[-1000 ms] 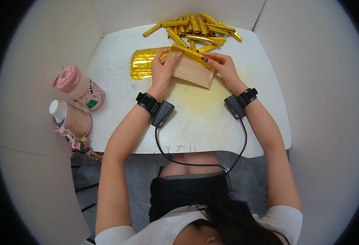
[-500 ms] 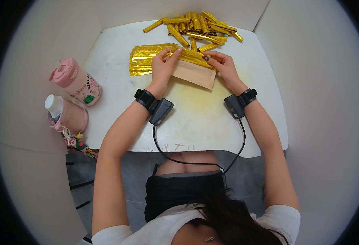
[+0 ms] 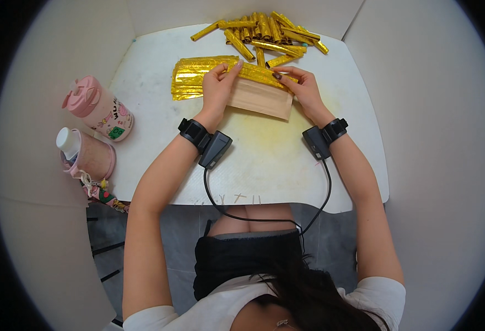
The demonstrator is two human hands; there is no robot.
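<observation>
Between my two hands is a gold foil paper sheet (image 3: 260,100), its plain tan side showing below and a gold strip turned over along its far edge. My left hand (image 3: 216,91) pinches the strip near its left end, thumb on top. My right hand (image 3: 305,92) grips the strip's right end between thumb and fingers. Just left of my left hand lies a fanned stack of gold foil sheets (image 3: 186,80), partly covered by that hand. Beyond the hands, several rolled gold foil tubes (image 3: 264,32) are heaped at the back of the white table (image 3: 253,171).
On the left stand a pink lidded bottle (image 3: 102,110) and a pink cup-shaped holder (image 3: 96,157) with a white-capped bottle inside. A black cable (image 3: 215,201) joins the devices on my wrists and hangs over the table's front edge. Pale walls (image 3: 435,138) enclose both sides.
Both hands keep hold of the gold foil paper sheet. The view has shifted slightly, and the folded gold strip sits a little flatter between my fingers.
</observation>
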